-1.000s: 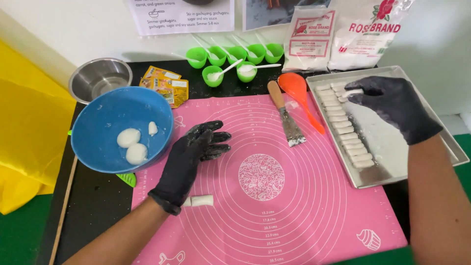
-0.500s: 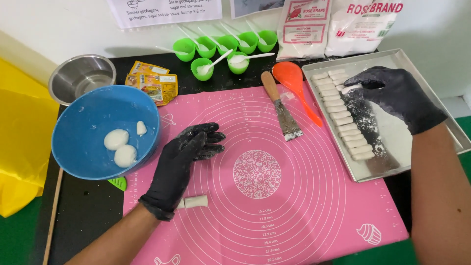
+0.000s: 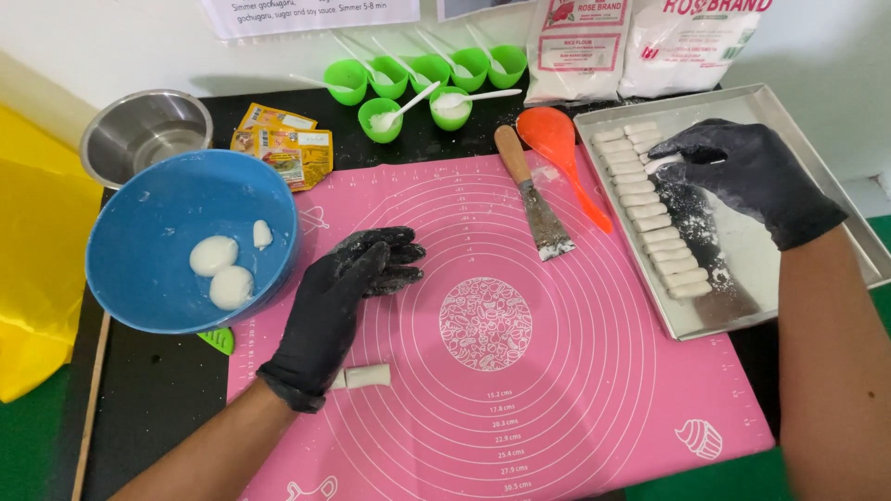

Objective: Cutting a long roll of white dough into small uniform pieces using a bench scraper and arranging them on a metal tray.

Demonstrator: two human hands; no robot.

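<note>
While my right hand [image 3: 742, 176] hovers over the metal tray [image 3: 817, 139], its gloved fingertips pinch one small white dough piece [image 3: 661, 163] at the top of the dough row [image 3: 654, 211]. I judge each piece light, soft, slightly tacky and easily dented: grip at mid-length with light pressure. My left hand [image 3: 348, 297] rests palm down on the pink silicone mat [image 3: 557, 371], fingers loosely together, holding nothing. A cut dough stub [image 3: 364, 376] lies just beside its wrist. The blue bowl [image 3: 148, 269] holds three dough lumps.

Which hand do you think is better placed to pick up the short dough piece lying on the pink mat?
Probably the left hand: it rests on the pink mat, just beside the dough piece. The right hand is over the metal tray.
</note>
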